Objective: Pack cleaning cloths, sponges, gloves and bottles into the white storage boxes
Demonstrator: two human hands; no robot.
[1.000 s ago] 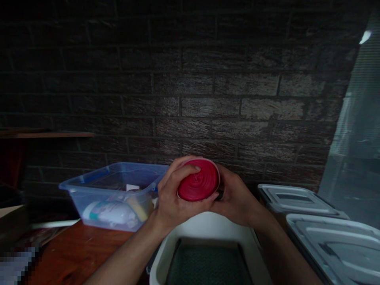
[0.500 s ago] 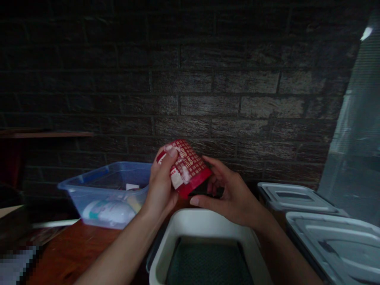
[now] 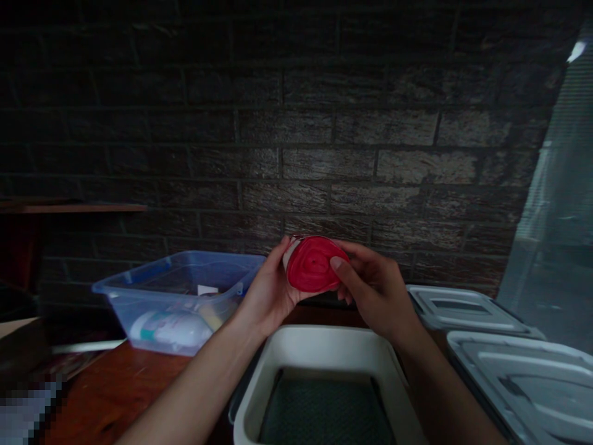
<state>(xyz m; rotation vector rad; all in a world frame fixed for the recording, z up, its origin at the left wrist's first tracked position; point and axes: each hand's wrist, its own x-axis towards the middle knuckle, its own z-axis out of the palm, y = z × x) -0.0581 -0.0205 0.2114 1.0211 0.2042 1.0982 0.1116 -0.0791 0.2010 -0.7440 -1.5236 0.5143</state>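
A red, round, drum-shaped thing (image 3: pixel 315 264) is held up above the white bin, its glossy red end turned towards me. Rings run round a small dark dot at the middle of that end, and a strip of pale wrapping shows at its left edge. Its exact kind I cannot make out. My left hand (image 3: pixel 273 287) is closed round its left side and underside. On the right, my right hand (image 3: pixel 370 278) grips it, with the thumb pressed on the red face and the fingers behind. Below them stands a white bin (image 3: pixel 319 343) with dark green textured material in it.
To the left, a clear blue plastic tub (image 3: pixel 162 287) holds a white bottle (image 3: pixel 169 327) and other items. Two grey lids (image 3: pixel 467 309) lie at the right. A dark brick wall (image 3: pixel 287 161) rises behind the brown wooden table (image 3: pixel 120 389).
The red thing has turned, so its ringed end faces me instead of its patterned side. It has shifted slightly right, and my right thumb now presses on its end.
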